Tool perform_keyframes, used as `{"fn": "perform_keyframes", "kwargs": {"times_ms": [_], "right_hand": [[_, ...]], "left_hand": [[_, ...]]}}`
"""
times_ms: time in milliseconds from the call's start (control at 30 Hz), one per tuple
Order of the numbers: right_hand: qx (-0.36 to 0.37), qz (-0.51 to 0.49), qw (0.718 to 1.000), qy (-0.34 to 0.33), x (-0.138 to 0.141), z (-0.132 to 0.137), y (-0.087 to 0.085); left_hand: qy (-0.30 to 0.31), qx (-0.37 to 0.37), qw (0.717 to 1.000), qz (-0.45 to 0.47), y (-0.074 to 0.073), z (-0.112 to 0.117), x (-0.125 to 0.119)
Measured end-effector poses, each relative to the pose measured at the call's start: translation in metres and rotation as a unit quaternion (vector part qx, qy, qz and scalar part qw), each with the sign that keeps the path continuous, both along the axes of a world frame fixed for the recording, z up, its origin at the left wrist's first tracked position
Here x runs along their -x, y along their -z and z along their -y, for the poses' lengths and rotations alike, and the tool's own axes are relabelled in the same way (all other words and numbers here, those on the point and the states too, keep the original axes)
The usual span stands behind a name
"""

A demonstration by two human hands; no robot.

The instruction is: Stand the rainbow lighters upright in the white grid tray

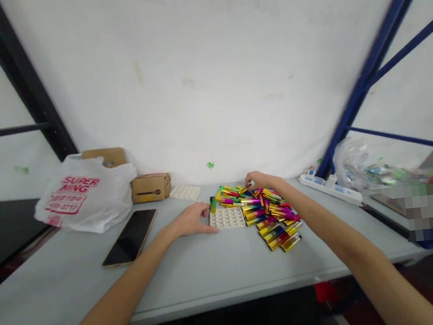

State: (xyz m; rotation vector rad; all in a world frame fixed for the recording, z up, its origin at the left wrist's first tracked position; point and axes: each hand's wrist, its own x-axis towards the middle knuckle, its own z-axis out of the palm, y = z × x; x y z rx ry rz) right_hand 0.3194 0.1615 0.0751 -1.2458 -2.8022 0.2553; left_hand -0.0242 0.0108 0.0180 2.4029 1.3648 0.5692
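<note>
My left hand rests on the grey table, its fingers against the left edge of a white tray with round holes. One green lighter stands in the tray's far left corner. My right hand reaches over a pile of several shiny multicoloured lighters, its fingertips pinched on one at the pile's far side. The pile lies right of the tray.
A second white holed tray lies by the wall. A phone lies at the left, beside a white plastic bag and two cardboard boxes. A white power strip and another bag sit at the right.
</note>
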Motion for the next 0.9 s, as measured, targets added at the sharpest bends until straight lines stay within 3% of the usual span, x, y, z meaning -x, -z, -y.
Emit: {"fn": "perform_keyframes", "kwargs": {"times_ms": [133, 233, 300, 400, 467, 600, 667, 733, 900], "right_hand": [[0.068, -0.098, 0.992, 0.03, -0.016, 0.014, -0.011], [0.125, -0.258, 0.957, 0.045, -0.019, 0.036, -0.016], [0.146, -0.384, 0.91, 0.06, -0.012, 0.055, -0.017], [0.225, -0.557, 0.798, 0.059, 0.009, 0.085, -0.019], [0.273, -0.617, 0.736, 0.053, 0.028, 0.101, -0.021], [0.308, -0.667, 0.678, 0.013, 0.071, 0.118, -0.021], [0.302, -0.677, 0.671, -0.009, 0.091, 0.12, -0.018], [0.281, -0.676, 0.681, -0.018, 0.107, 0.121, -0.012], [0.235, -0.644, 0.727, 0.024, 0.123, 0.122, 0.012]], "left_hand": [[0.005, 0.007, 1.0, -0.002, -0.002, -0.001, 0.0], [0.008, 0.005, 1.0, 0.002, -0.003, 0.0, 0.0], [0.007, 0.003, 1.0, 0.002, -0.003, 0.0, 0.0], [0.007, 0.001, 1.0, 0.0, -0.002, -0.001, 0.0], [0.01, -0.002, 1.0, 0.0, -0.001, -0.001, 0.0], [0.01, -0.005, 1.0, 0.002, -0.001, -0.001, 0.001], [0.008, 0.0, 1.0, 0.002, -0.001, 0.0, 0.001], [0.011, 0.005, 1.0, 0.001, -0.002, 0.001, 0.0], [0.014, 0.002, 1.0, -0.002, -0.003, 0.001, -0.001]]}}
